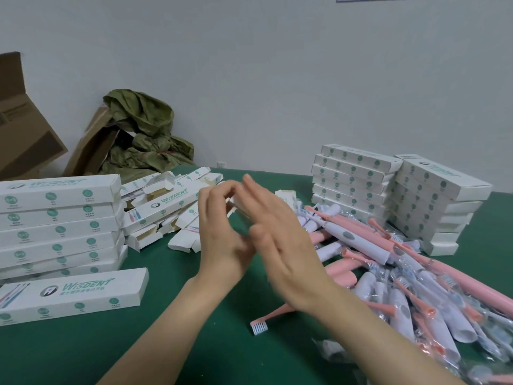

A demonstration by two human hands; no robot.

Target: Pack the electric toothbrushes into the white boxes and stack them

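Bare forearms converge at centre, wrists near each other. The left hand [222, 232] has fingers curled toward the right hand [280, 245], whose straight fingers, held together and motion-blurred, slant up-left across them; any grip cannot be told

Over the green table [194, 345], the left hand [222, 234] curls its fingers round the end of a small white box [232, 203]. The right hand [280, 245] lies flat against it, blurred. Stacked closed boxes [55, 218] stand left and more stacks [352, 179] far right. Open empty boxes [166, 207] are heaped behind the hands, and bagged pink and white toothbrushes [388, 273] are piled right. A pink brush head [263, 322] lies under the right wrist.
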